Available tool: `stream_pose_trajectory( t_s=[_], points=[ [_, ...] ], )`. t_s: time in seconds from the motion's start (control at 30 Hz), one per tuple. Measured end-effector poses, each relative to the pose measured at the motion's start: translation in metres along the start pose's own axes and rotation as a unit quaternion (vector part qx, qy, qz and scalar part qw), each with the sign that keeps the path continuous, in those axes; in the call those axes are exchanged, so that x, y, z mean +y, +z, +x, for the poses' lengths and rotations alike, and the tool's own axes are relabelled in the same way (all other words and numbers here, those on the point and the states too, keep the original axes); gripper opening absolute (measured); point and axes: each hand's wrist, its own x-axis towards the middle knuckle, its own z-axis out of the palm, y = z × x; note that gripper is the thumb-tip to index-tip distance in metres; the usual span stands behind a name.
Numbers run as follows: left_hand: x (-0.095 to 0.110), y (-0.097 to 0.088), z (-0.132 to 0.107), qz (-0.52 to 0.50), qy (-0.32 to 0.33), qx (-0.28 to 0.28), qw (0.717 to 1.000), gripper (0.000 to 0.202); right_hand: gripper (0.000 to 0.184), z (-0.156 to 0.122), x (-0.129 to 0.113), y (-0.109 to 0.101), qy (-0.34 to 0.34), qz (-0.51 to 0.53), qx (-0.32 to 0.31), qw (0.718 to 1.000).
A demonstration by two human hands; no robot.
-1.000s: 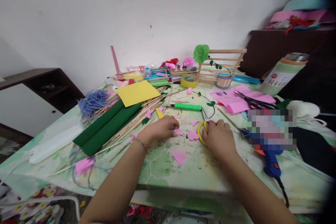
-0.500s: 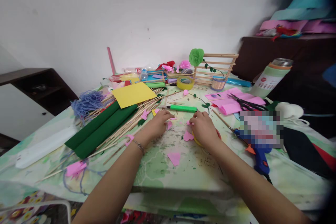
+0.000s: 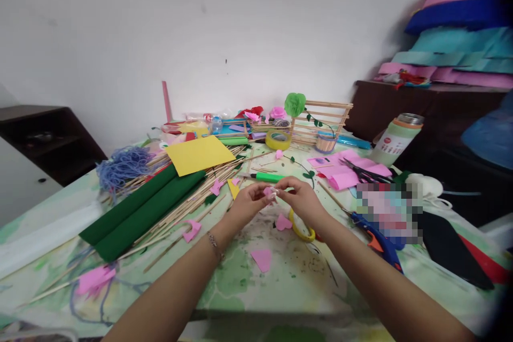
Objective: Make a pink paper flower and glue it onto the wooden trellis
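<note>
My left hand (image 3: pixel 247 204) and my right hand (image 3: pixel 303 203) meet above the middle of the table. Their fingertips are pinched together on a small piece of pink paper (image 3: pixel 268 191), partly covered by the fingers. Just below them lie a pink paper heart (image 3: pixel 283 222) and a larger pink paper piece (image 3: pixel 261 259). Beside the right wrist is a yellow loop (image 3: pixel 301 228), perhaps a scissors handle, partly hidden by the forearm. Behind the hands lies a bright green craft knife (image 3: pixel 269 177).
On the left lie dark green paper rolls (image 3: pixel 148 214), yellow paper (image 3: pixel 200 155), thin sticks and purple yarn (image 3: pixel 124 166). A blue glue gun (image 3: pixel 374 235), black scissors (image 3: pixel 364 172) and a bottle (image 3: pixel 396 139) stand or lie right. A small stick fence (image 3: pixel 324 117) is at the back.
Both hands have come together and lifted from the tabletop, now pinching the pink paper between them. The right hand has moved off the yellow loop, leaving more of it visible. The view has shifted slightly.
</note>
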Motion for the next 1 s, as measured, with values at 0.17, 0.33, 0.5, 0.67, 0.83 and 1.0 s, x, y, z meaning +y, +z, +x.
stream_pose_trajectory(
  t_s=[0.17, 0.33, 0.5, 0.67, 0.83, 1.0],
  points=[
    [-0.003, 0.001, 0.002, -0.085, -0.031, 0.067, 0.994, 0.04, 0.015, 0.017, 0.001, -0.001, -0.001, -0.034, -0.012, 0.999],
    [0.0, -0.004, 0.005, -0.128, -0.053, 0.115, 0.984, 0.035, 0.011, 0.063, 0.012, -0.016, 0.04, -0.154, -0.047, 0.986],
    [0.009, -0.007, 0.005, -0.157, -0.065, 0.132, 0.977, 0.041, 0.031, 0.107, 0.049, -0.021, 0.135, -0.31, -0.06, 0.939],
    [0.015, -0.007, 0.005, -0.174, -0.056, 0.141, 0.973, 0.042, 0.033, 0.117, 0.071, -0.007, 0.184, -0.392, -0.063, 0.899],
    [0.015, -0.008, 0.007, -0.176, -0.038, 0.156, 0.971, 0.041, 0.034, 0.119, 0.064, -0.001, 0.206, -0.411, -0.027, 0.887],
    [0.012, -0.01, 0.007, -0.156, -0.027, 0.157, 0.975, 0.035, 0.035, 0.11, 0.024, -0.01, 0.187, -0.357, -0.013, 0.915]
  ],
)
